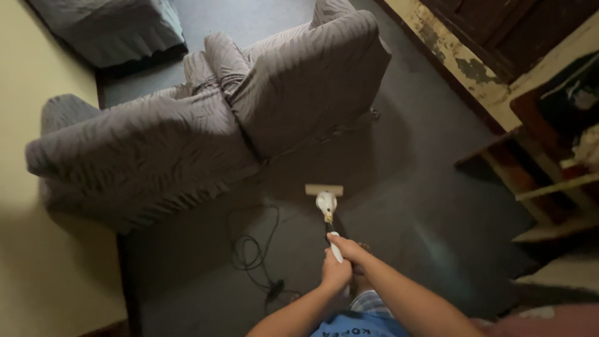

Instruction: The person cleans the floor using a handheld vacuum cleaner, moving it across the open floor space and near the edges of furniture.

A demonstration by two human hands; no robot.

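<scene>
Both my hands grip the white handle [335,248] of an upright vacuum cleaner. My right hand [349,250] is the upper one, my left hand [335,273] sits just below it. The cleaner's white body [326,203] and its flat pale floor head [324,190] rest on the dark grey carpet [412,187], right in front of a grey-covered armchair [306,81].
A second grey-covered armchair [137,150] stands to the left against a yellow wall [37,68]. A black cable [253,253] lies coiled on the carpet left of my hands. A wooden shelf unit [543,175] stands at the right.
</scene>
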